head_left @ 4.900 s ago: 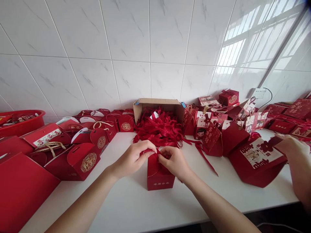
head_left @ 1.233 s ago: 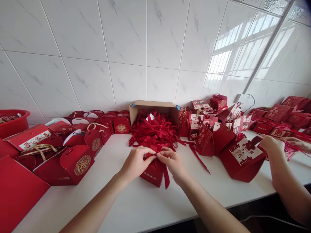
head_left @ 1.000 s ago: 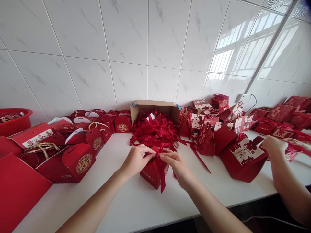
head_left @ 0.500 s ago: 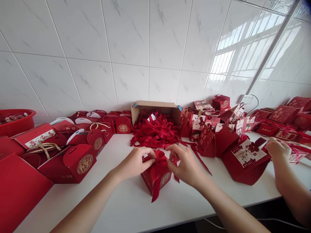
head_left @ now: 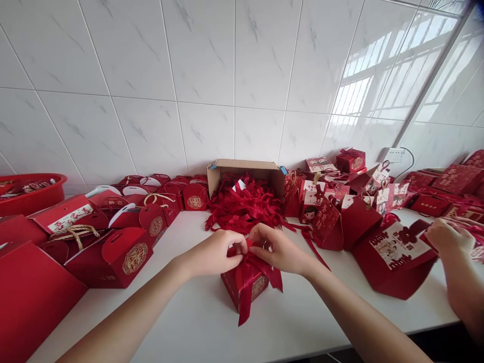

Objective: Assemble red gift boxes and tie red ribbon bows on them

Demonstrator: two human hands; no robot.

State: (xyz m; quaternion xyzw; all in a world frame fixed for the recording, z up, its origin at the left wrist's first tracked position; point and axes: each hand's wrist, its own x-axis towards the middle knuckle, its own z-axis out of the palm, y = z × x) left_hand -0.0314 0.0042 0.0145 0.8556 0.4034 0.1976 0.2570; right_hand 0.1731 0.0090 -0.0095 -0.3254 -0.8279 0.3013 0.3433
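Note:
A small red box point(head_left: 235, 292) with gold print stands on the white table, its top covered by a red ribbon bow point(head_left: 246, 275) whose tails hang down the front and right side. Above the box, my left hand point(head_left: 223, 253) pinches the ribbon from the left, thumb against curled fingers. From the right, my right hand point(head_left: 278, 250) pinches the ribbon too, its fingertips almost meeting those of my left hand. The knot between them is partly hidden by the fingers.
Behind is a cardboard box point(head_left: 242, 164) spilling red ribbons point(head_left: 245, 204). Red gift boxes point(head_left: 113, 257) crowd the left, near a red basin point(head_left: 34, 194). More boxes point(head_left: 397, 257) stand right, beside another person's hand point(head_left: 451, 239).
My hands have come closer together over the bow, and my right hand has moved left and inward. The view has shifted slightly. The other person's hand appears farther right.

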